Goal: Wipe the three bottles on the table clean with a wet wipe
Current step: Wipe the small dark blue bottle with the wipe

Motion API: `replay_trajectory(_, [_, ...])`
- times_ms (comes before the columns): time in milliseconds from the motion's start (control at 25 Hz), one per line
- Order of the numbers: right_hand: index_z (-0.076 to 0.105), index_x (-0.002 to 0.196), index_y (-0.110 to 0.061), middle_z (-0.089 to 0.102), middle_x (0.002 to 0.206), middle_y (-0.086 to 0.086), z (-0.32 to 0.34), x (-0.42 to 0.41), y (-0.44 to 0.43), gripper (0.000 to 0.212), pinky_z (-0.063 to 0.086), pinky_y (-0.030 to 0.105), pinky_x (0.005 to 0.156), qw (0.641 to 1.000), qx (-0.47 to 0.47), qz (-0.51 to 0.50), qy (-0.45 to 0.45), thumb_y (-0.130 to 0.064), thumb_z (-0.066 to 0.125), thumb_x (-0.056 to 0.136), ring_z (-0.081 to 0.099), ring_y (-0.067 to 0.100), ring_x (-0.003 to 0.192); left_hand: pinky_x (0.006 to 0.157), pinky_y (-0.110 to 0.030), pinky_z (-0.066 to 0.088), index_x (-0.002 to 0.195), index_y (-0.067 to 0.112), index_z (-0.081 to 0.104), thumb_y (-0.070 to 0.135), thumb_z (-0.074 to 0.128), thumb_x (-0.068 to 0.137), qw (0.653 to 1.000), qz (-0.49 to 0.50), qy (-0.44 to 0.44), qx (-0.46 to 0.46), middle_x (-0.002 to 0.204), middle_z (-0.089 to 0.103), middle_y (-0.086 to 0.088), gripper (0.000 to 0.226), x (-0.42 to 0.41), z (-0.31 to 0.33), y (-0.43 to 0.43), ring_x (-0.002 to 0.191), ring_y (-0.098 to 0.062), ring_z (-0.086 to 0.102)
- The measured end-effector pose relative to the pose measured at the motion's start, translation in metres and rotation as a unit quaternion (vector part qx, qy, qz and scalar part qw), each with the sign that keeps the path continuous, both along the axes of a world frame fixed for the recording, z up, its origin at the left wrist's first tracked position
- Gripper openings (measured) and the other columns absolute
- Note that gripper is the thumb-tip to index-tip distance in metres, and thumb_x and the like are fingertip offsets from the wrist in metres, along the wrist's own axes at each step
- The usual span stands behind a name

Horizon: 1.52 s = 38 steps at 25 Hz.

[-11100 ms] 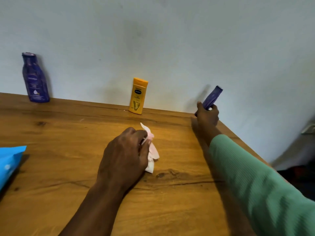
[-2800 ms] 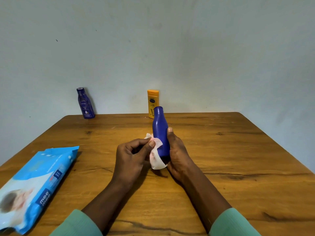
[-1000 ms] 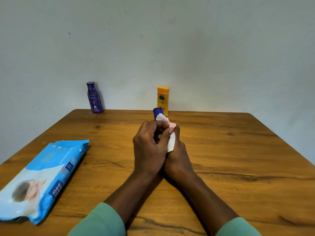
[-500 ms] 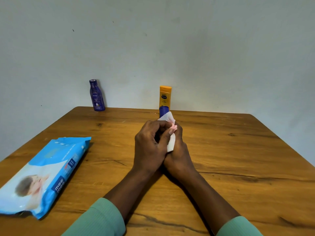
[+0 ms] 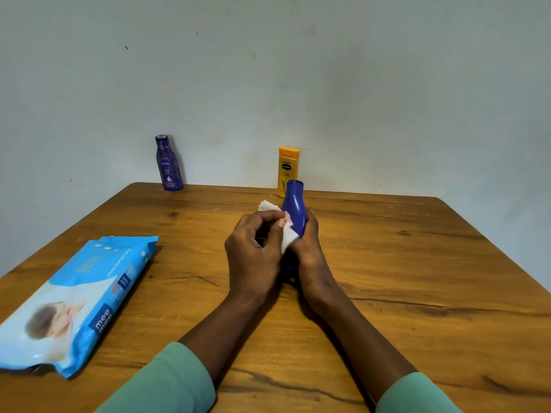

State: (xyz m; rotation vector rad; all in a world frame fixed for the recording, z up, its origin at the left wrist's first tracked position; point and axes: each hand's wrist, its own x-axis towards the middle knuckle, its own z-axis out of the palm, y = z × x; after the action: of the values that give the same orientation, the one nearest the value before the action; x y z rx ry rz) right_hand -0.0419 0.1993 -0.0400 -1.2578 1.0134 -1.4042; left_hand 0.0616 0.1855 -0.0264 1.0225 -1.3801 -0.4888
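Observation:
My right hand (image 5: 310, 251) grips the lower half of a plain blue bottle (image 5: 294, 211), held upright above the middle of the table. My left hand (image 5: 253, 251) pinches a crumpled white wet wipe (image 5: 284, 232) and presses it against the bottle's left side. A dark blue labelled bottle (image 5: 167, 163) stands at the table's far left edge by the wall. An orange-yellow bottle (image 5: 286, 168) stands at the far edge, just behind the held bottle, which covers its lower corner.
A blue pack of wet wipes (image 5: 74, 302) lies flat on the left side of the wooden table (image 5: 417, 278). A pale wall rises directly behind the far edge. The table's right edge runs diagonally at the right.
My left hand has slid the wipe down from the bottle's neck to its side, so more of the blue bottle's upper part shows now. My right hand keeps its grip.

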Motion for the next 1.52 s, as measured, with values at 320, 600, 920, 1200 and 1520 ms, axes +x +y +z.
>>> replay_trajectory(320, [0.047, 0.153, -0.04, 0.071, 0.135, 0.003, 0.007, -0.007, -0.002, 0.091, 0.063, 0.04, 0.09, 0.996, 0.061, 0.025, -0.067, -0.09, 0.037, 0.077, 0.07, 0.021, 0.122, 0.076, -0.015, 0.056, 0.123, 0.024, 0.073, 0.03, 0.072, 0.097, 0.997, -0.006, -0.072, 0.005, 0.112, 0.07, 0.009, 0.027, 0.003, -0.002, -0.002, 0.099, -0.004, 0.067])
replay_trajectory(600, [0.065, 0.124, -0.048, 0.081, 0.111, -0.006, 0.006, -0.012, -0.005, 0.064, 0.064, 0.03, 0.073, 0.99, 0.086, -0.006, -0.111, -0.088, 0.036, 0.083, 0.077, 0.014, 0.105, 0.074, -0.02, 0.058, 0.124, 0.024, 0.073, 0.023, 0.073, 0.096, 0.987, -0.032, -0.152, -0.039, 0.107, 0.068, 0.003, 0.028, 0.0, -0.003, -0.004, 0.094, -0.003, 0.066])
replay_trajectory(920, [0.075, 0.108, -0.04, 0.082, 0.101, -0.001, 0.005, -0.017, -0.01, 0.067, 0.065, 0.035, 0.075, 0.98, 0.108, -0.007, -0.169, -0.088, 0.039, 0.08, 0.079, 0.017, 0.097, 0.076, -0.012, 0.052, 0.124, 0.021, 0.072, 0.025, 0.071, 0.095, 0.967, -0.062, -0.238, -0.072, 0.109, 0.065, 0.005, 0.029, 0.003, -0.002, 0.005, 0.093, -0.002, 0.063])
replay_trajectory(1200, [0.069, 0.116, -0.028, 0.082, 0.1, 0.005, 0.006, -0.021, -0.009, 0.074, 0.064, 0.04, 0.081, 0.975, 0.121, -0.013, -0.187, -0.085, 0.036, 0.082, 0.079, 0.022, 0.096, 0.074, -0.012, 0.049, 0.121, 0.018, 0.073, 0.025, 0.072, 0.095, 0.958, -0.064, -0.271, -0.074, 0.107, 0.065, 0.004, 0.027, 0.002, -0.001, 0.011, 0.091, -0.004, 0.062])
replay_trajectory(1520, [0.059, 0.133, -0.024, 0.082, 0.107, 0.006, 0.0, -0.025, -0.014, 0.062, 0.063, 0.045, 0.085, 0.958, 0.153, -0.037, -0.239, -0.069, 0.029, 0.103, 0.079, 0.022, 0.099, 0.077, -0.031, 0.058, 0.123, 0.014, 0.073, 0.022, 0.07, 0.097, 0.968, 0.0, -0.246, -0.043, 0.109, 0.068, -0.002, 0.027, 0.011, 0.001, 0.002, 0.092, -0.01, 0.064])
